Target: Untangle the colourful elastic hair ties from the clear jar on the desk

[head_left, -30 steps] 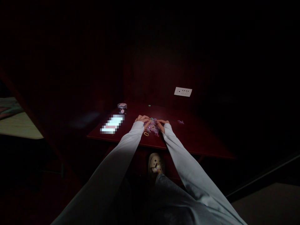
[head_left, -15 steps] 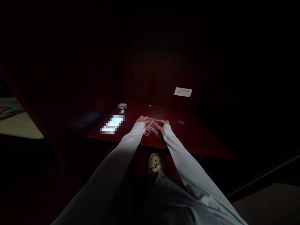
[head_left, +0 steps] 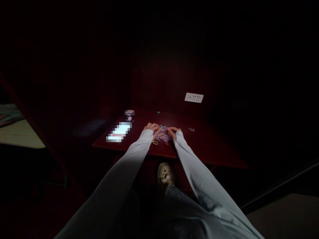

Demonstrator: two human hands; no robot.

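Note:
A loose pile of small elastic hair bands (head_left: pixel 163 136), mostly purple, lies near the table's front edge. My left hand (head_left: pixel 152 128) is at the pile's left side, its fingers bent and their tips drawn together on the bands. On the opposite side, my right hand (head_left: pixel 173 132) pinches at the purple bands with thumb and forefinger. Which single bands are between the fingertips is too small to make out. A green band (head_left: pixel 161 126) shows at the back of the pile. Below my left wrist lies a larger yellow band (head_left: pixel 155 142).
A pixelated bright phone-like slab (head_left: pixel 119 132) lies left on the dark red table (head_left: pixel 211 149). Behind it stands a clear lidded jar (head_left: pixel 129 115). A few purple bands (head_left: pixel 191 129) lie right, one green band (head_left: pixel 158 112) at the back. A socket plate (head_left: pixel 194 97) is on the wall.
My hands have drawn slightly apart, the right one to the right, so more of the purple pile shows between them. The other things on the table stay where they were.

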